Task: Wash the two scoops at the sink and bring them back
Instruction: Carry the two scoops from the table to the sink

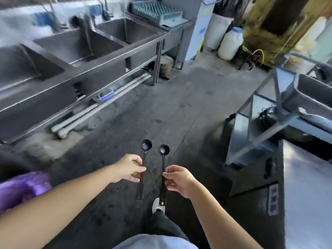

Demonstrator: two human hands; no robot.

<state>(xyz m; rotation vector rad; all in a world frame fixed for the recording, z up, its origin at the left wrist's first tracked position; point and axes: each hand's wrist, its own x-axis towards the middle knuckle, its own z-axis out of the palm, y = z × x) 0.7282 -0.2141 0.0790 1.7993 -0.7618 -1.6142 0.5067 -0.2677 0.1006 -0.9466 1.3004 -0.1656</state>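
Head view looks down on two black long-handled scoops held side by side over a grey concrete floor [179, 97], bowls pointing away from the person. Left scoop [143, 159] is pinched at mid-handle between thumb and fingertips of the left hand [128, 168]; right scoop [163, 169] is pinched the same way by the right hand [179, 180]. Both hands are mostly closed around the thin handles, and the two scoops are close together without touching. Below them a shoe [158, 205] and a dark trouser leg stand on the floor.

Open floor stretches ahead between a long steel sink unit [80, 56] with three basins on the left and a metal-framed stand [269, 114] on the right, leaving a wide aisle. White pipes [100, 108] lie along the foot of the sink unit. At the far end sit a dish rack [154, 11] and a white jug [230, 44].

Much of the far background is motion-blurred, and a purple object [21, 189] at the left edge is cut off and unclear
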